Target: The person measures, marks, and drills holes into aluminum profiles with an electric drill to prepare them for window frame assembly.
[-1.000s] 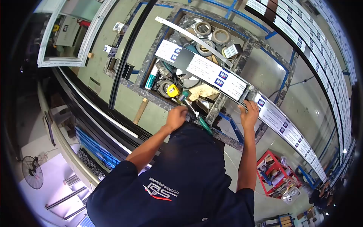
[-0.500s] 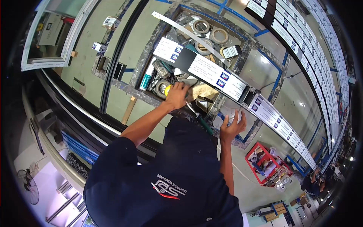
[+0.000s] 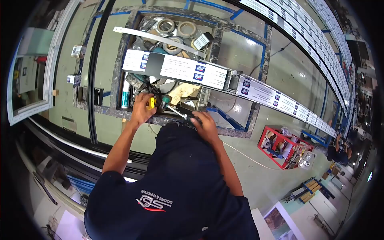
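Note:
My left hand (image 3: 143,109) is closed around a small yellow tape measure (image 3: 151,103) above the near-left edge of a tool-filled tray. My right hand (image 3: 207,126) has its fingers curled on the dark grip of a mallet (image 3: 176,111). Its metal shaft slants up and left to a dark head with a green end, close to my left hand. The mallet lies over the tray's near edge, just in front of my body. A labelled white-and-black profile (image 3: 180,68) spans the tray beyond both hands.
Tape rolls (image 3: 187,29) and a white flat strip (image 3: 156,37) lie in the tray's far part. A teal-labelled tube (image 3: 125,96) stands at its left. Long profiles (image 3: 296,44) run along the right. A red cart (image 3: 276,146) and another person (image 3: 338,154) are at right.
My right hand has come in from open beside the tray to the mallet's grip. My left hand now lifts the yellow tape measure clear of the tools. The view has shifted.

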Motion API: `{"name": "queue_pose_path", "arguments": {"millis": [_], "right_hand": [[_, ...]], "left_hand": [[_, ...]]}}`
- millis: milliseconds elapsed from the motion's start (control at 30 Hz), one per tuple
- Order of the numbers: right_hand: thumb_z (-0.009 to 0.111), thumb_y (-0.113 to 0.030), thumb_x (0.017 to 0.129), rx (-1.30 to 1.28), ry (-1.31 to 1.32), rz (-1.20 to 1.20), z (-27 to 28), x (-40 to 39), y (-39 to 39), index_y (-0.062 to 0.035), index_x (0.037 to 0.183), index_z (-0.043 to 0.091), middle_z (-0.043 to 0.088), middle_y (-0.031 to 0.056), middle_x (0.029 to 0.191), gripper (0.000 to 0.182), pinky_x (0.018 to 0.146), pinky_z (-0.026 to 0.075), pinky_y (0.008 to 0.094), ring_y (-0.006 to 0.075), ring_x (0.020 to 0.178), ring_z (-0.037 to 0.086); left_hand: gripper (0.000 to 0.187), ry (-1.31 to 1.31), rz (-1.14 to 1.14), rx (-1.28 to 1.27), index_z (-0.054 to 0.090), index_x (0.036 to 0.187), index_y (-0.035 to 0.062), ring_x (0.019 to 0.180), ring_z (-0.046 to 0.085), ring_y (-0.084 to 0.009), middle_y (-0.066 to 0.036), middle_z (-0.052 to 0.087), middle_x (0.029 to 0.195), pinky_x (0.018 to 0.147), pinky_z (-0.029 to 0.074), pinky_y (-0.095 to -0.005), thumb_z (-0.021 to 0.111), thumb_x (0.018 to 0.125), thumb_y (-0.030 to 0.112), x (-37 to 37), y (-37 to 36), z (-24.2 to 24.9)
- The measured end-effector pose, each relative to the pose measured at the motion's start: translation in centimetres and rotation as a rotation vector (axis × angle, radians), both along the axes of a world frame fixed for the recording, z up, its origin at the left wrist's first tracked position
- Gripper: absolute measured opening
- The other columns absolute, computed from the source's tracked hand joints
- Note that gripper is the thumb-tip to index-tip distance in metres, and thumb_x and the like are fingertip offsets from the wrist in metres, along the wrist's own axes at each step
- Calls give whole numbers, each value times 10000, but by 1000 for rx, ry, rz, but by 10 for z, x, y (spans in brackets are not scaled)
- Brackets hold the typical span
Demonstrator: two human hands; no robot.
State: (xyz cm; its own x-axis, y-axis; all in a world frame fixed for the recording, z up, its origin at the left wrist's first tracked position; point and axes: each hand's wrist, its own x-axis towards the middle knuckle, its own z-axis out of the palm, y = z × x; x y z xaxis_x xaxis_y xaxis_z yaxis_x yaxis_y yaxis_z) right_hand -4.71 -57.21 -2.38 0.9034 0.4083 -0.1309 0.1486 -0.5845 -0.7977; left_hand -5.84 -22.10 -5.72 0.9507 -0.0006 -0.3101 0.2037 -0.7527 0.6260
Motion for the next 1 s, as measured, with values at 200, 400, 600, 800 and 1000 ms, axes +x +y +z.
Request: {"name": "queue_pose_path", "arguments": {"millis": [200,400,600,800,1000], "right_hand": [[724,-178,1068,451,459,-43,43,19,47,-27,1396,662,729,90,1146,367,899,595,341,185,1081,698],[757,-76,1032,683,654,-192,28,22,37,-18,1179,655,674,26,961,188,724,595,274,84,829,683],[821,-100,989,624,655,-551,24,31,31,-64,1033,646,659,-15,874,184,632,520,251,58,744,628],[869,-157,948,307,198,-712,33,73,-30,-47,987,740,710,-5,912,174,763,476,292,106,840,643],[885,-213,921,15,16,-769,38,117,-67,-49,999,766,751,23,930,217,803,479,308,131,882,652]], "left_hand": [[1006,426,-70,-619,318,1738,154,1080,741,-249,-198,772,1215,987,559,-340,858,892,223,27,-65,103],[967,256,-244,-729,270,1756,163,1062,757,-344,-266,750,1253,1018,535,-408,805,983,390,30,-86,96],[708,508,-426,-376,536,1609,174,1101,754,-369,-206,767,1211,1009,556,-447,718,1008,501,53,-59,104],[628,712,-315,-510,695,1465,142,993,722,-264,-94,776,1124,851,575,-413,712,1001,565,61,42,58],[493,802,-238,-318,796,1279,86,789,636,-125,-26,737,906,704,514,-320,853,946,445,104,168,82]]}}
